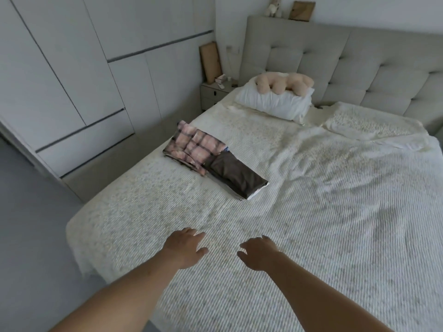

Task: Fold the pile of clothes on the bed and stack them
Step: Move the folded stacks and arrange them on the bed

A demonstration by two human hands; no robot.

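Two folded garments are seen on the bed, toward its left side and about midway up its length. A pink plaid garment lies nearer the headboard, and a dark brown garment lies just beside it, touching or slightly overlapped at the shared edge. Under the brown piece a pale layer is glimpsed at the near corner — whether it is a third garment or a lining cannot be told. No loose pile is visible anywhere on the bed, so the folding is judged to be done or nearly done, with the stacking perhaps left.

Both pieces are judged to be light, soft and limp; a fold would be lost if they were lifted by one corner. Each is best taken with flat support from below, at the two short ends, so that the layers are kept together. The brown fabric shows a slight sheen and may be slippery against the plaid.

The left hand and the right hand are held over the near part of the bed, well apart from the clothes. Each grip is wide — fingers spread and relaxed, nothing held.

Elsewhere, one white pillow with one plush toy on it is counted by the headboard.
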